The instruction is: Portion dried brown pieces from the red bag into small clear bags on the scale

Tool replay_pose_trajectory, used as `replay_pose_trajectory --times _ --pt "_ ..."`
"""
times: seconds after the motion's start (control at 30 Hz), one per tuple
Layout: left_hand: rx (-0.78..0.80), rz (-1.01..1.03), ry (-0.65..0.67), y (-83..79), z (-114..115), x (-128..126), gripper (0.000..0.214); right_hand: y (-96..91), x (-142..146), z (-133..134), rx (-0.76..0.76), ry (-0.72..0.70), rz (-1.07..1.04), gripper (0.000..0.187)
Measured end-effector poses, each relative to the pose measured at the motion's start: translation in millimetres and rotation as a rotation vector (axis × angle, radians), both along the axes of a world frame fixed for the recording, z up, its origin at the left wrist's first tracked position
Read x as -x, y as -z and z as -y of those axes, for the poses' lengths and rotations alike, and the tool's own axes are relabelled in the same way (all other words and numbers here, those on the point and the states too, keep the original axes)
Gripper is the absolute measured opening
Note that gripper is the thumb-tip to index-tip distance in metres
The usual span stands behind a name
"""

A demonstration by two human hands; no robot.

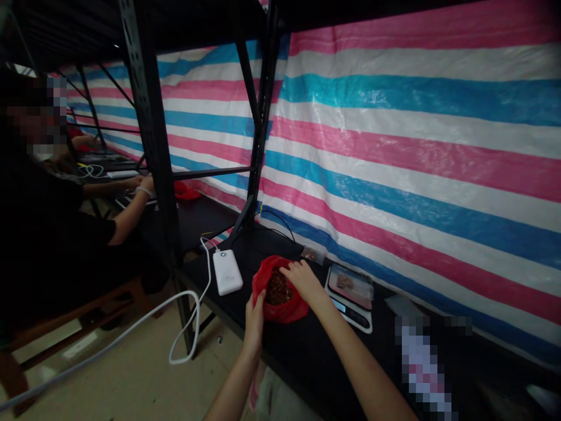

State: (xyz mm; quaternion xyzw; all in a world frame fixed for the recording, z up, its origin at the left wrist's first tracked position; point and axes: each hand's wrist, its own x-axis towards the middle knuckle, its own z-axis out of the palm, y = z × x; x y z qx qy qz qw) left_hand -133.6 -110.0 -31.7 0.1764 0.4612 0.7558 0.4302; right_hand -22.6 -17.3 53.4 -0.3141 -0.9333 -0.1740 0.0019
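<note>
Red bag, open at the top and filled with small brown pieces, sits on the dark tabletop near its front edge, between the white power bank on the left and the digital scale on the right. Left hand grips the near rim of the bag, fingers closed around the red plastic. Right hand rests on the far right rim with fingers bent down into the opening; whether it pinches any of the contents cannot be told. The scale carries a clear tray holding a small pale portion. Just beyond the bag, near the wall, lies a small clear packet with dark contents. A white cable runs from the power bank, loops below the tabletop edge and trails left across the pale floor. A black cable lies along the far side of the tabletop. Black metal rack uprights with diagonal braces frame the work surface, and a dark shelf spans overhead. Behind the tabletop hangs a tarpaulin wall striped in pink, white and blue, running the whole length of the room. At far left, another person in dark clothing sits at the adjoining section of the same rack, forearms extended onto its surface; a second red bag lies there.
</note>
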Motion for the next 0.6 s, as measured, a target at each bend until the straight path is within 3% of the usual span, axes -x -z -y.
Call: replay_pose_trajectory --times 0.23,0.6 --pt "-0.062 0.055 -0.082 9.2 -11.9 -9.4 0.04 -4.2 1.0 -2.1 0.146 -0.118 -0.085 0.023" --pt "-0.055 0.223 -0.22 9.3 -20.6 -13.3 0.031 9.2 -3.8 9.2 0.456 -0.156 -0.359 0.036"
